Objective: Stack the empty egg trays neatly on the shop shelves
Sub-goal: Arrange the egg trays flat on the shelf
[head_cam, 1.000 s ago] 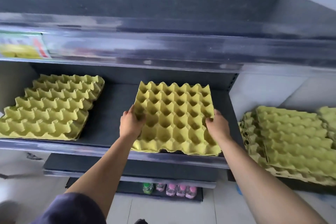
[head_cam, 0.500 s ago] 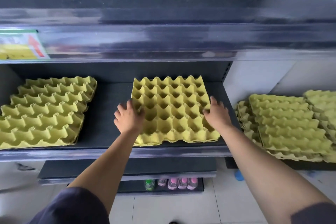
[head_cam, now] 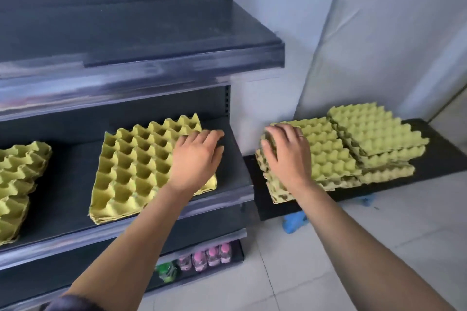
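Note:
A stack of yellow-green egg trays (head_cam: 136, 169) lies on the dark middle shelf (head_cam: 235, 192). My left hand (head_cam: 195, 159) hovers over the stack's right edge, fingers spread, holding nothing. A second pile of egg trays (head_cam: 326, 156) sits on a low black platform (head_cam: 442, 159) to the right of the shelving. My right hand (head_cam: 288, 154) rests on that pile's left side, fingers spread over the top tray. Whether it grips the tray is unclear. Another tray pile (head_cam: 376, 131) leans on top of it at the right. A third stack (head_cam: 17, 184) sits at the shelf's left end.
An upper shelf (head_cam: 151, 68) overhangs the trays. Small bottles (head_cam: 204, 257) stand on the bottom shelf. A blue scrap (head_cam: 294, 219) lies on the white tiled floor below the platform. A pale wall rises behind the platform.
Both hands have let go of the middle stack and moved right. The right hand now lies on the pile on the platform. The view has swung to the right.

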